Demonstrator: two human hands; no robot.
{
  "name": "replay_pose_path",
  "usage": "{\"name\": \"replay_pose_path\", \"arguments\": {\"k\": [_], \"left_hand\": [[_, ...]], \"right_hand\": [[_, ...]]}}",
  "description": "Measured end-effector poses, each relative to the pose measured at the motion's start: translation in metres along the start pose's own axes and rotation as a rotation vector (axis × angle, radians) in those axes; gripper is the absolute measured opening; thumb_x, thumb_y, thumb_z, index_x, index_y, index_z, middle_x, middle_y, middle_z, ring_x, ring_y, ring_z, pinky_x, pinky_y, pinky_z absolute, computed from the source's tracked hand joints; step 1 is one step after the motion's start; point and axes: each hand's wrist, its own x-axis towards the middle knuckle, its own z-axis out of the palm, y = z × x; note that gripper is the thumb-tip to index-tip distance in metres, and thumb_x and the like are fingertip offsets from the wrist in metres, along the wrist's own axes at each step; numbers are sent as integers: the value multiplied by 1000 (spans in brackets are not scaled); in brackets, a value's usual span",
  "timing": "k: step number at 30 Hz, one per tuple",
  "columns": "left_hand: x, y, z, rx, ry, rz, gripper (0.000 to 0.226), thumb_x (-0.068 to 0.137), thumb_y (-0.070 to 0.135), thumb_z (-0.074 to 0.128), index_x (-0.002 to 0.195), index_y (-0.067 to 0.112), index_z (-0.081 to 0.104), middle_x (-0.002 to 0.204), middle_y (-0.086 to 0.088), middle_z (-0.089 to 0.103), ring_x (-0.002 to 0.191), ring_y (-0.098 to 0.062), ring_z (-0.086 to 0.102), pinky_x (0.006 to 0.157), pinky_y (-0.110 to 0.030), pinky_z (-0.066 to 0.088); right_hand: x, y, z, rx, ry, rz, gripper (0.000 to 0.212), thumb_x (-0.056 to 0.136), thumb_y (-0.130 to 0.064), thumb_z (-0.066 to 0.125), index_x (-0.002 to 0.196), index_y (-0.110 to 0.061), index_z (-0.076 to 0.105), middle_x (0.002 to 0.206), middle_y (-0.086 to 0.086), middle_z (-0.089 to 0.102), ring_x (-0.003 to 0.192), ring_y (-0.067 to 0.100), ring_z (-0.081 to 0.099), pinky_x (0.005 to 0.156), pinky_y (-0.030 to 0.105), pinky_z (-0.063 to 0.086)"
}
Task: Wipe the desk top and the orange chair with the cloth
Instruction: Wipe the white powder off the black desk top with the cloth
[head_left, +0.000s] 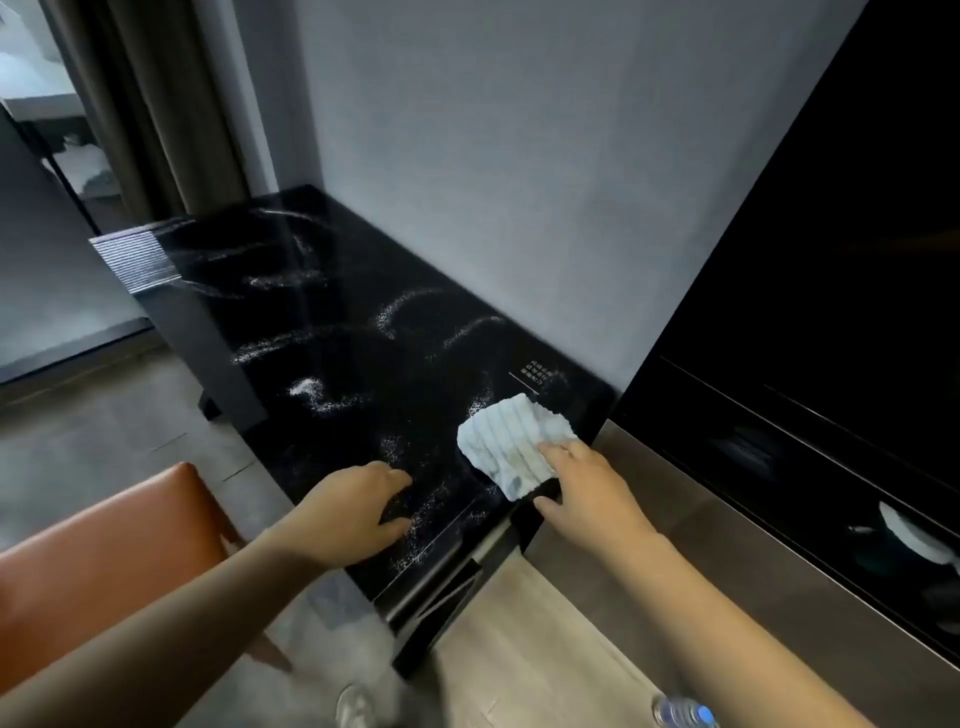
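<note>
The black glossy desk top (363, 332) runs along the grey wall and carries streaks of white powder. A white ribbed cloth (511, 444) lies near its right end. My right hand (587, 486) holds the cloth's near edge, fingers on top and thumb below it, at the desk's right corner. My left hand (348, 506) rests on the desk's front edge with curled fingers and nothing in it. The orange chair (104, 561) stands at lower left, just under my left forearm.
A dark cabinet (831, 312) with a brushed metal ledge rises right of the desk. A curtain (156, 104) hangs at the far left. A plastic bottle with a blue cap (683, 713) lies at the bottom right. A shoe (353, 706) shows on the floor below.
</note>
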Motion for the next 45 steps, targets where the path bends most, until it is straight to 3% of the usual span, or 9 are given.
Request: {"name": "replay_pose_path", "arguments": {"k": [8, 14, 21, 26, 29, 33, 36, 39, 45], "left_hand": [[79, -48, 3, -26, -84, 17, 56, 93, 45, 51, 142, 22, 40, 137, 2, 48, 121, -14, 51, 101, -28, 42], [122, -76, 9, -77, -170, 15, 58, 94, 43, 51, 146, 23, 34, 140, 2, 45, 122, -13, 51, 100, -26, 43], [158, -96, 23, -77, -225, -23, 56, 94, 43, 51, 145, 26, 35, 132, 4, 50, 108, -9, 57, 92, -25, 49], [186, -97, 29, -110, -269, -63, 53, 94, 43, 52, 143, 26, 38, 132, 6, 50, 105, -9, 58, 90, -24, 48], [201, -95, 33, -130, -265, -77, 51, 94, 42, 52, 141, 26, 41, 131, 7, 50, 102, -8, 58, 89, -23, 49], [218, -89, 40, -149, -272, -99, 46, 93, 42, 53, 136, 28, 45, 126, 8, 53, 100, -7, 58, 87, -23, 49], [228, -87, 44, -140, -296, -112, 47, 93, 43, 52, 137, 28, 45, 126, 7, 52, 103, -9, 58, 89, -26, 50], [236, -84, 45, -129, -298, -113, 47, 94, 43, 51, 137, 28, 44, 129, 7, 51, 103, -10, 58, 89, -26, 50], [252, -80, 44, -126, -280, -119, 47, 94, 44, 51, 138, 28, 44, 129, 7, 51, 103, -11, 59, 88, -25, 49]], "right_hand": [[78, 5, 37, -39, -75, 109, 72, 90, -38, 56, 151, -27, 19, 156, 9, 11, 143, 34, 11, 114, 48, 24], [134, 13, 76, -67, -154, 200, 84, 85, -44, 62, 152, -31, 14, 159, 4, -8, 144, 39, -5, 113, 59, 13], [177, 41, 107, 3, -249, 262, 92, 84, -49, 64, 152, -34, 4, 159, 2, -17, 144, 37, -16, 116, 60, 5], [198, 61, 119, 11, -258, 236, 92, 79, -61, 62, 151, -38, 9, 160, 1, -6, 145, 33, 1, 116, 57, 12], [207, 69, 128, 8, -209, 213, 89, 76, -65, 61, 148, -38, 17, 157, 1, 6, 140, 30, 17, 112, 52, 24], [216, 79, 137, 17, -110, 174, 79, 74, -61, 65, 142, -35, 35, 147, -1, 26, 127, 27, 35, 101, 44, 39], [224, 86, 134, 105, -52, 129, 66, 71, -53, 71, 130, -30, 50, 125, -2, 43, 107, 23, 51, 82, 31, 47], [229, 89, 120, 169, -91, 180, 59, 75, -56, 64, 126, -32, 50, 114, -7, 44, 93, 15, 57, 71, 27, 45], [221, 112, 82, 389, 133, 472, 44, 72, -59, 68, 99, -26, 59, 100, -5, 51, 79, 11, 56, 64, 28, 44]]}}
